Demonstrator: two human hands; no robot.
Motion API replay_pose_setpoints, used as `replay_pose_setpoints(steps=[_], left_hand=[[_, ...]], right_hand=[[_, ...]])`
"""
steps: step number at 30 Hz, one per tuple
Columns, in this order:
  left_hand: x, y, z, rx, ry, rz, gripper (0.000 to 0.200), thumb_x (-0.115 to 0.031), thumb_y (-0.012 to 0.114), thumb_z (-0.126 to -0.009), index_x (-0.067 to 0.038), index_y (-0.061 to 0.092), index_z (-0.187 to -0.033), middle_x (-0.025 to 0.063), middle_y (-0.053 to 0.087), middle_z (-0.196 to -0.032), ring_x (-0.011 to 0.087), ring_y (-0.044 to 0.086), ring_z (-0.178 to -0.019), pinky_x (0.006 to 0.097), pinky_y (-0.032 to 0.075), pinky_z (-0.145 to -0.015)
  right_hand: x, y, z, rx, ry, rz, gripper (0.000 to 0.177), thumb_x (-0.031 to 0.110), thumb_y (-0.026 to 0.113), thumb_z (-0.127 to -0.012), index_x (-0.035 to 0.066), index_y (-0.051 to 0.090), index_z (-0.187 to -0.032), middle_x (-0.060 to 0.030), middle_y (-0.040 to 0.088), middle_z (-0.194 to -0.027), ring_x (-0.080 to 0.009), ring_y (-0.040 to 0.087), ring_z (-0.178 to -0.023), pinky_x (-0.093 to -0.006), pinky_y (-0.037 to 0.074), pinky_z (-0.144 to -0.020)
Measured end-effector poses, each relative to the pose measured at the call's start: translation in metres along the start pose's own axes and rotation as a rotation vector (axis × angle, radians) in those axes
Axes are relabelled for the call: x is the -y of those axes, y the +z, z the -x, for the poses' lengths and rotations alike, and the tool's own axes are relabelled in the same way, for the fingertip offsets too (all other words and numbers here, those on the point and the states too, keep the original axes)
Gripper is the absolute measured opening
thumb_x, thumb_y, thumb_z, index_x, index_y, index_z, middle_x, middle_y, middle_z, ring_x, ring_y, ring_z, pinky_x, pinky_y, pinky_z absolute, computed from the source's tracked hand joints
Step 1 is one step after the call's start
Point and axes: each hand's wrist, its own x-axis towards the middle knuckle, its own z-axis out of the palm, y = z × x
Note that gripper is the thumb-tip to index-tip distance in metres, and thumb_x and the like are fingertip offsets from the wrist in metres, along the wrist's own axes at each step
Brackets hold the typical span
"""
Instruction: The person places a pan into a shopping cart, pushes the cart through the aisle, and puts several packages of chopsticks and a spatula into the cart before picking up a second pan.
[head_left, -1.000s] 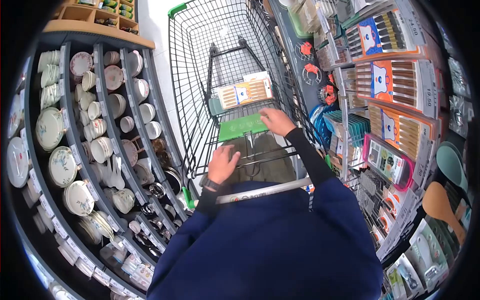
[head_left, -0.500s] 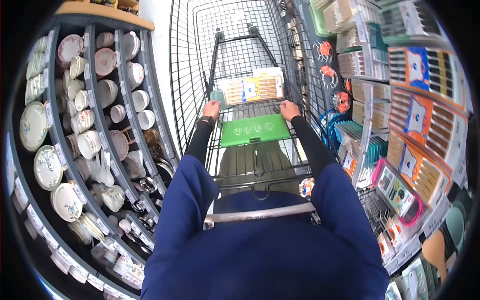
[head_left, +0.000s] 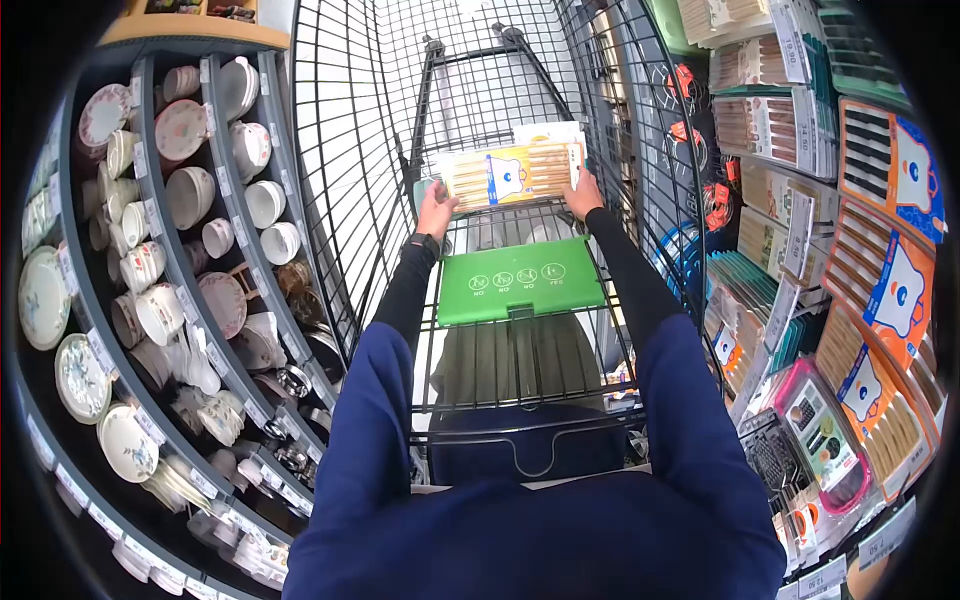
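Note:
In the head view, a flat pack of chopsticks [head_left: 550, 175] with an orange and blue label stands in the wire shopping cart [head_left: 470, 70]. My left hand [head_left: 436, 213] is closed at the pack's lower left corner, fingers curled against its edge. At the opposite end, my right hand [head_left: 582, 197] grips the pack's right edge. Behind this pack, the pale top of another package [head_left: 548, 131] shows. Closer to me, a green plastic panel [head_left: 522, 297] with white printed icons lies across the cart's child seat.
Shelves of bowls [head_left: 190, 197] and plates [head_left: 84, 378] rise on the left. On the right, a rack holds more chopstick packs [head_left: 880, 385], a pink-rimmed packaged item [head_left: 822, 432] and several orange-tagged goods [head_left: 716, 205]. Both stand near the cart's sides.
Both hands have moved from beside the pack's lower corners onto its ends. The cart and green panel appear larger, and the side shelves have shifted outward in view.

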Motion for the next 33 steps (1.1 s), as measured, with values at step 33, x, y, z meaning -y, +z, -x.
replay_pose_setpoints(steps=[33], left_hand=[[-0.166,-0.026,0.157,0.163,-0.063,0.475,0.043,-0.029,0.051,-0.096,-0.005,0.051,-0.132,0.0099,0.063,-0.125,0.0231,0.061,-0.113,0.0375,0.048,-0.096]], right_hand=[[0.143,-0.223,0.187,0.103,0.091,-1.396,0.052,0.004,0.054,-0.088,0.004,0.046,-0.139,-0.01,0.062,-0.115,-0.015,0.063,-0.092,-0.0285,0.051,-0.069]])
